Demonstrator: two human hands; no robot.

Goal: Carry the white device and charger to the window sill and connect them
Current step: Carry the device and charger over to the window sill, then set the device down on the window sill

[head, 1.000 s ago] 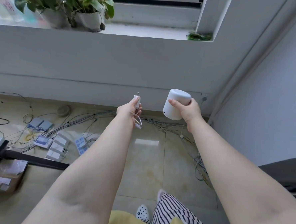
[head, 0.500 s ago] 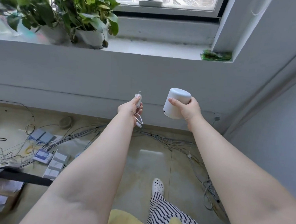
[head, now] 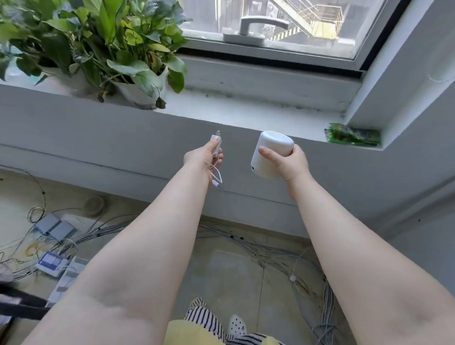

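My right hand (head: 288, 162) grips a white cylindrical device (head: 268, 155), held tilted in the air just below the front edge of the window sill (head: 238, 110). My left hand (head: 203, 156) holds a small white charger (head: 215, 142) with its plug end pointing up. Its thin white cable (head: 216, 178) hangs in a loop below my fist, with the connector dangling free. The two things are apart, about a hand's width between them. Both hands are in front of the grey wall under the sill.
Two potted green plants (head: 103, 44) fill the sill's left part. A green packet (head: 352, 134) lies at the sill's right corner. A window handle (head: 252, 30) sits above. Bundles of cables (head: 243, 242) and small boxes (head: 55, 228) cover the floor below.
The view has closed in on the window and tipped up, so the sill and plants look nearer and larger. Both hands still hold their things, now just under the sill's edge.
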